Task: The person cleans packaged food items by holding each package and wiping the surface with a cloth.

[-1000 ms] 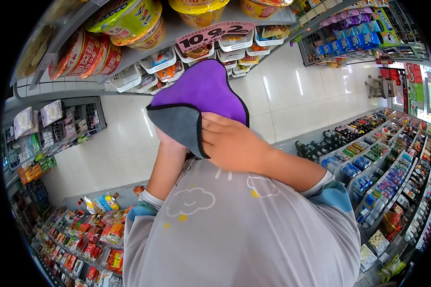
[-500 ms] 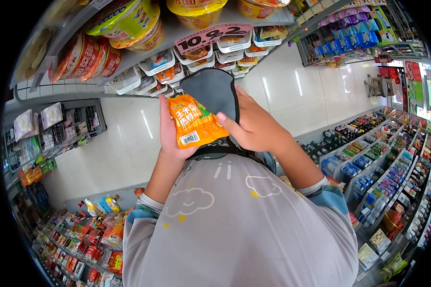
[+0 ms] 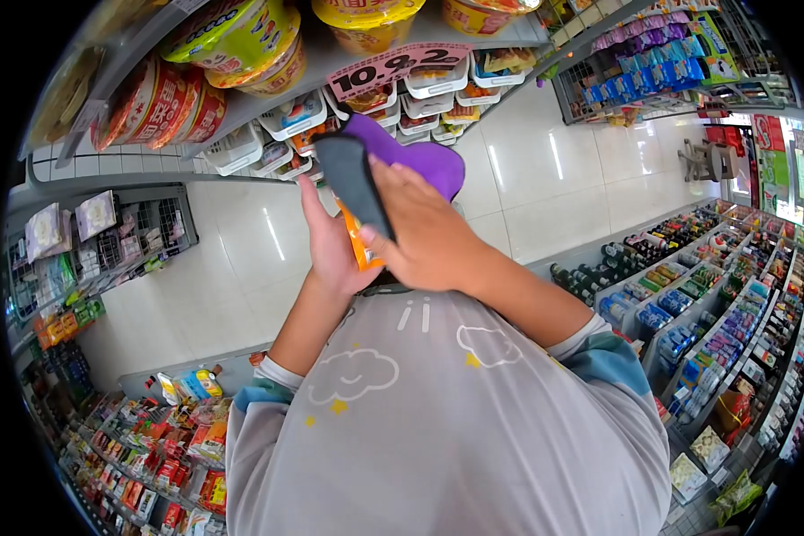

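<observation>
My left hand [image 3: 330, 248] is closed around an orange snack packet [image 3: 355, 239], with its thumb pointing up. Only a narrow orange strip of the packet shows; the remainder is behind the cloth and my right hand. In my right hand [image 3: 429, 223] is a soft cloth [image 3: 431, 165], dark grey on one face and purple on the other, with a dark edge. Its grey face lies over the packet's front, and the purple part folds out above my knuckles. Both hands are close together in front of my grey shirt.
A shelf ahead carries instant noodle bowls [image 3: 366, 22], a pink price sign [image 3: 397, 70] and white trays of packaged goods [image 3: 293, 116] lower down. Shelves of bottles and packets [image 3: 688, 313] stand at right, more packets [image 3: 165, 456] at lower left. A stool [image 3: 710, 161] stands farther off.
My right hand has swung left with the cloth, over the packet's front, which showed its printing and barcode before. The cloth's purple face has come into view. My left hand stays nearly in place.
</observation>
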A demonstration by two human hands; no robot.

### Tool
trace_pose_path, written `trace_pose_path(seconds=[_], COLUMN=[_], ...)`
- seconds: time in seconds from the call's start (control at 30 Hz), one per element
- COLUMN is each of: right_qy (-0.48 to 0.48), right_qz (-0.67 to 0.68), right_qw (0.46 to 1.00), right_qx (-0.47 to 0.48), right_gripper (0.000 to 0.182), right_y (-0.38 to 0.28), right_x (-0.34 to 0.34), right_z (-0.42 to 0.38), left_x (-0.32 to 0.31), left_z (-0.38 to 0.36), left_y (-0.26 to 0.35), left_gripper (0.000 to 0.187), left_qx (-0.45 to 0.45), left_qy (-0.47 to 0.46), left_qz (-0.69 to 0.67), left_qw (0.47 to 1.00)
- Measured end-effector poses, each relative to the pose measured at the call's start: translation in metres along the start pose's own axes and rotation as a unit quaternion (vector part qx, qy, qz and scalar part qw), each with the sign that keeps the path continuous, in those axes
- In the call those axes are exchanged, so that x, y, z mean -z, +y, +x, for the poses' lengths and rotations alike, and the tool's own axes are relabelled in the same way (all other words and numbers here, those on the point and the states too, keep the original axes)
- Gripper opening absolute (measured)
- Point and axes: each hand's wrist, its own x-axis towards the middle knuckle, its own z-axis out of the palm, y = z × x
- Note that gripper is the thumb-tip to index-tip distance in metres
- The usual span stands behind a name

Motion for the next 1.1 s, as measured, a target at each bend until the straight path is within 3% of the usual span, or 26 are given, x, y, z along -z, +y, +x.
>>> trace_pose_path(seconds=[0.03, 0.07, 0.1, 0.17, 0.2, 0.23, 0.3, 0.37, 0.43, 0.47, 0.5, 0.57, 0.6, 0.63, 0.7, 0.73, 0.77, 0.8, 0.83, 0.9, 0.93, 0.97, 1.03, 1.07, 1.1], right_qy=[0.046, 0.057, 0.056, 0.006, 0.002, 0.0, -0.039, -0.061, -0.085, -0.085, -0.111, -0.142, -0.104, -0.063, 0.053, 0.101, 0.15, 0.144, 0.145, -0.072, -0.187, -0.184, -0.282, -0.271, -0.213], right_qz=[-0.003, 0.012, 0.012, -0.044, -0.036, -0.036, 0.051, 0.06, 0.159, 0.159, 0.225, 0.291, 0.348, 0.392, 0.539, 0.589, 0.636, 0.636, 0.637, 0.626, 0.57, 0.571, 0.415, 0.395, 0.434], right_qw=[0.997, 0.994, 0.994, 0.997, 0.999, 0.999, 0.997, 0.995, 0.982, 0.982, 0.968, 0.945, 0.909, 0.844, 0.81, 0.769, 0.723, 0.711, 0.71, 0.726, 0.764, 0.764, 0.832, 0.844, 0.832], right_qx=[-0.063, -0.091, -0.09, -0.058, -0.036, -0.036, 0.052, 0.045, 0.057, 0.056, 0.006, -0.045, -0.207, -0.361, -0.226, -0.226, -0.225, -0.263, -0.262, -0.278, -0.238, -0.238, -0.237, -0.24, -0.272], right_gripper=[0.062, 0.064, 0.064, 0.064, 0.062, 0.062, 0.065, 0.06, 0.056, 0.056, 0.054, 0.053, 0.05, 0.048, 0.046, 0.05, 0.055, 0.087, 0.087, 0.115, 0.126, 0.126, 0.119, 0.11, 0.084], right_y=[0.005, 0.014, 0.018, 0.018, 0.003, -0.001, -0.006, 0.0, 0.002, 0.005, 0.009, 0.014, 0.015, 0.019, 0.05, 0.058, 0.064, 0.061, 0.063, 0.066, 0.067, 0.067, 0.061, 0.054, 0.052], right_x=[0.0, -0.003, -0.008, -0.017, -0.013, -0.015, -0.019, -0.018, -0.013, -0.011, -0.01, 0.002, 0.014, 0.024, 0.03, 0.034, 0.038, 0.047, 0.053, 0.062, 0.066, 0.063, 0.051, 0.046, 0.036], right_z=[0.001, -0.002, -0.006, -0.015, -0.015, -0.012, -0.007, -0.008, -0.011, -0.016, -0.022, -0.037, -0.043, -0.05, -0.064, -0.068, -0.071, -0.071, -0.074, -0.079, -0.075, -0.074, -0.067, -0.064, -0.066], left_x=[-0.011, -0.003, -0.002, 0.0, -0.014, -0.014, -0.013, -0.004, -0.003, -0.006, -0.003, 0.01, 0.015, 0.015, 0.011, 0.005, 0.009, 0.012, 0.014, 0.015, 0.014, 0.014, 0.012, 0.012, 0.011], left_z=[-0.001, -0.004, -0.004, -0.003, 0.001, 0.002, 0.004, 0.003, 0.003, 0.001, 0.0, -0.007, -0.011, -0.013, -0.015, -0.017, -0.02, -0.023, -0.025, -0.027, -0.026, -0.025, -0.021, -0.017, -0.015], left_y=[0.0, 0.003, 0.003, 0.0, -0.007, -0.008, -0.007, 0.003, 0.01, 0.011, 0.012, 0.021, 0.03, 0.032, 0.036, 0.037, 0.038, 0.04, 0.04, 0.038, 0.035, 0.032, 0.022, 0.015, 0.009], left_gripper=[0.085, 0.091, 0.091, 0.1, 0.095, 0.095, 0.084, 0.08, 0.073, 0.067, 0.067, 0.07, 0.065, 0.065, 0.058, 0.046, 0.046, 0.042, 0.038, 0.032, 0.035, 0.038, 0.038, 0.038, 0.038], left_qx=[-0.006, 0.02, 0.018, 0.032, 0.003, 0.003, -0.022, -0.038, -0.066, -0.119, -0.119, -0.083, -0.033, -0.037, -0.085, -0.117, -0.119, -0.14, -0.16, -0.139, -0.098, -0.056, -0.026, -0.001, 0.023], left_qy=[0.045, -0.027, -0.027, 0.087, 0.144, 0.144, 0.191, 0.185, 0.171, 0.196, 0.197, 0.08, 0.12, 0.122, 0.136, 0.147, 0.148, 0.138, 0.127, 0.151, 0.135, 0.119, 0.142, 0.165, 0.188], left_qz=[0.046, 0.034, 0.034, 0.075, 0.117, 0.116, 0.135, 0.122, 0.09, 0.057, 0.057, -0.001, 0.023, 0.023, -0.024, -0.006, -0.004, 0.02, 0.043, 0.072, 0.07, 0.069, 0.105, 0.141, 0.175], left_qw=[0.998, 0.999, 0.999, 0.993, 0.983, 0.983, 0.972, 0.974, 0.979, 0.972, 0.972, 0.993, 0.992, 0.992, 0.987, 0.982, 0.982, 0.98, 0.978, 0.976, 0.984, 0.989, 0.984, 0.976, 0.966])
